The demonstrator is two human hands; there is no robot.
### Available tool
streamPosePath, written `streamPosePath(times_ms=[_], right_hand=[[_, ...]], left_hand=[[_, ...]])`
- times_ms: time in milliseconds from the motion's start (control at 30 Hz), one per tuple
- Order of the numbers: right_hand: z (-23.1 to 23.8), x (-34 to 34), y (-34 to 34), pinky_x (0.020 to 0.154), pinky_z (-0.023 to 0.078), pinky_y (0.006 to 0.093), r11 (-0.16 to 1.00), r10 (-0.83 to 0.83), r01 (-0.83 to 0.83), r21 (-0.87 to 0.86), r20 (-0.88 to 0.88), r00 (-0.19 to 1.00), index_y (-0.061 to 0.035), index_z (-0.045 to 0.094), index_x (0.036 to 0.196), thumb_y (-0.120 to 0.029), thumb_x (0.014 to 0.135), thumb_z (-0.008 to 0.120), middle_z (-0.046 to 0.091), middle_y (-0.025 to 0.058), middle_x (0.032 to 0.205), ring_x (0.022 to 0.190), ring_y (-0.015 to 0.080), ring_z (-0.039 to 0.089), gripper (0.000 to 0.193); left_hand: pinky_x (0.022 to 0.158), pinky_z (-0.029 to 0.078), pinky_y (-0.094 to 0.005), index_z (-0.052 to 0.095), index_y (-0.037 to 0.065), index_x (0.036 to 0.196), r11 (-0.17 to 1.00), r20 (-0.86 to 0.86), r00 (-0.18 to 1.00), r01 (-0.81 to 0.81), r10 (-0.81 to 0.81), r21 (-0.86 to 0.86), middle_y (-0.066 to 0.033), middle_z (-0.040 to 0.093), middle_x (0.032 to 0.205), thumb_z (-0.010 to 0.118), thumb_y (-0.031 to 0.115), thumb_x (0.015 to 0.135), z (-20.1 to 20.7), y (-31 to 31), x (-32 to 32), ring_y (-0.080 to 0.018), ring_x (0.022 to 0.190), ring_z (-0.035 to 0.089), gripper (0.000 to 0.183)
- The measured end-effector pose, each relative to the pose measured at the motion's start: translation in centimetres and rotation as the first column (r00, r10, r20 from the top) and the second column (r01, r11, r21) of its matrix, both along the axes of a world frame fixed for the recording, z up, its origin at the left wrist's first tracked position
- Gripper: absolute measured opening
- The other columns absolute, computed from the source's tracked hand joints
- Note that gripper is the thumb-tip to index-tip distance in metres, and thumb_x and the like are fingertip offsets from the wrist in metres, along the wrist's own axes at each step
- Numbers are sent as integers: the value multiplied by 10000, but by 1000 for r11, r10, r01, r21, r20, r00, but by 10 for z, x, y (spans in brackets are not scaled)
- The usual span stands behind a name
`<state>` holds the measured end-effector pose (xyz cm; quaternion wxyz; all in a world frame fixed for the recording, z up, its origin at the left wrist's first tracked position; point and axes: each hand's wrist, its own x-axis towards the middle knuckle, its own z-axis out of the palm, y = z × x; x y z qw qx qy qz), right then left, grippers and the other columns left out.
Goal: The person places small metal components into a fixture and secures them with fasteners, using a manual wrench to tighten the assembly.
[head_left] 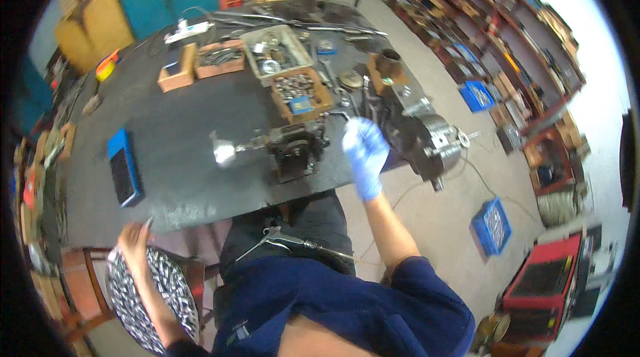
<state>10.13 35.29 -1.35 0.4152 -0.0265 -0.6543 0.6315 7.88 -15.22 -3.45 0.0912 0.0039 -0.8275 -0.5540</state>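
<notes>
- Dark surface [180, 117], upper centre.
- Left hand [134, 240] pinches a small metal piece [149, 222], lower left.
- Right hand [365, 152], outstretched at centre, is curled; cannot tell its grasp.

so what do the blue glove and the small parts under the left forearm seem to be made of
Blue glove: probably nitrile or similar rubber, going by its close, wrinkled fit and pale sheen. Small parts: likely metal, given their bright silvery glints; which metal is unclear.
</notes>
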Motion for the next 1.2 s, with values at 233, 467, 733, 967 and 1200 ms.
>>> streamPosePath(times_ms=[233, 467, 733, 967, 1200], right_hand=[[-117, 79, -92, 735, 464, 384, 599, 183, -799, 60, 961, 209, -30, 667, 748, -456, 702, 627, 636, 184, 814, 799, 327, 605, 431], [-187, 49, -104, 534, 440, 294, 452, 587, -817, -359, 809, -31, -72, 684, 719, -312, 735, 661, 632, 39, 652, 559, 117, 545, 242], [-37, 133, 8, 595, 453, 249, 677, 699, -692, -249, 512, 500, 3, 677, 803, -308, 734, 680, 650, 57, 741, 670, 114, 574, 319], [66, 186, 195, 731, 458, 247, 968, -205, 150, 199, 291, 935, -4, 662, 971, -220, 825, 583, 659, 47, 846, 776, 117, 586, 272], [50, 157, 340, 817, 426, 241, 880, -472, 402, 253, 371, 799, -6, 657, 1006, -184, 791, 650, 651, 38, 941, 880, 109, 572, 279]], left_hand=[[634, 490, -353, 610, -28, 904, 545, -136, 921, -330, 365, -771, -174, 646, 798, 613, 76, 767, -59, -108, 74, -275, 723, 638, 172], [726, 488, -435, 430, 0, 1222, 225, -35, 944, -114, 327, -968, -227, 553, 1046, 706, 347, 649, -69, -163, 105, -363, 872, 587, 725], [678, 476, -360, 539, 2, 1050, 414, -107, 975, -181, 197, -892, -203, 607, 822, 634, 161, 733, -9, -125, 75, -257, 712, 599, 367], [651, 449, -330, 558, -65, 943, 688, 84, 971, 218, -223, -692, -202, 593, 765, 593, 19, 751, 69, 53, -17, -285, 686, 575, 212], [667, 456, -331, 568, -63, 913, 703, -214, 813, 297, -541, -646, -193, 603, 800, 613, 34, 766, 94, 194, -63, -282, 714, 601, 181]])
